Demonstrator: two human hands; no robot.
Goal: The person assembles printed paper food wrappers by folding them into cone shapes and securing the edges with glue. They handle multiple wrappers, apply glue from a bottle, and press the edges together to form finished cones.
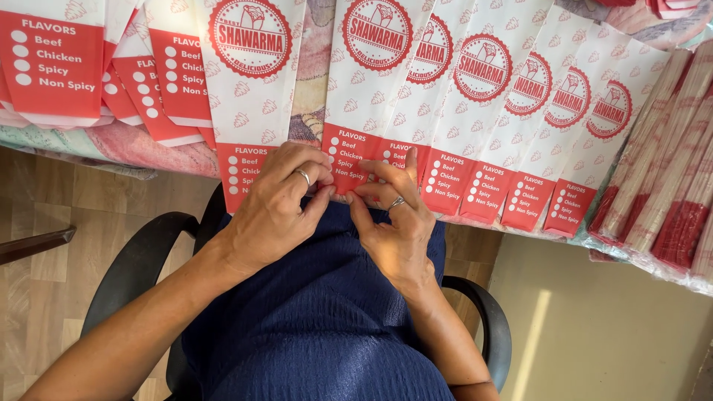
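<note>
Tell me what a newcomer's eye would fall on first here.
A fanned row of white and red paper sleeves fills the table edge across the top. At centre, the left hand and right hand pinch the red bottom edge of one sleeve. Bundled sleeves lie at right.

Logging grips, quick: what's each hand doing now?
Left hand: pinching the bottom edge of a white-and-red paper bag.
Right hand: pinching the same edge.

— How many paper bags (pixel 356 89) are fanned out flat there?
— About eleven showing red-and-white faces (the far-left ones overlap, hard to split).
— Hands?
— Two, one ring (pixel 302 175) each. One chair (pixel 141 252).
</note>
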